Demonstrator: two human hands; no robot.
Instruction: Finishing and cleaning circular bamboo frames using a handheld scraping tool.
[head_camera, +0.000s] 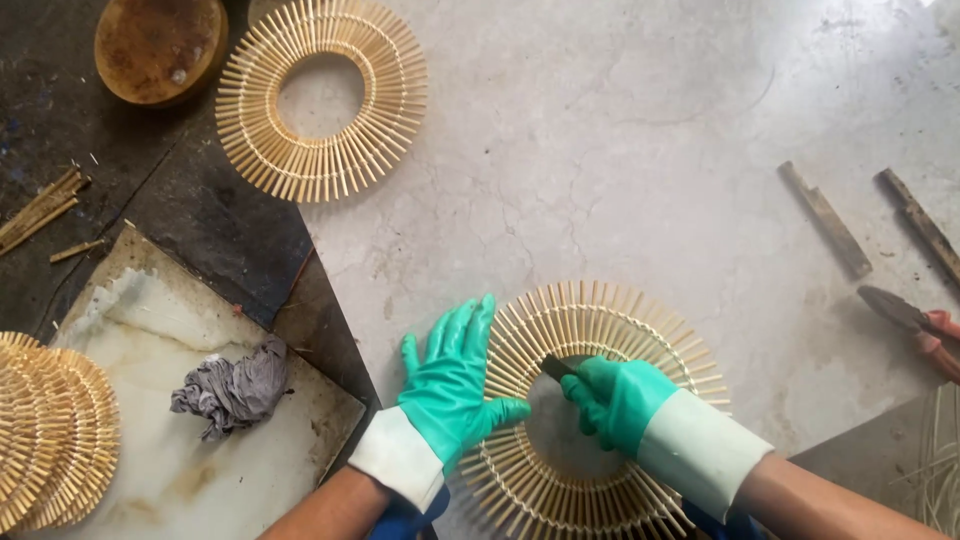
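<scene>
2 green rubber gloves, white cuffs

Pale cracked floor, two stick rings, perhaps metal strips

Both forearms reach in from the bottom edge, bare up to white-cuffed green gloves. The left hand lies flat, palm down, fingers spread forward. The right hand is curled into a closed grip, knuckles up, angled toward the left.
</scene>
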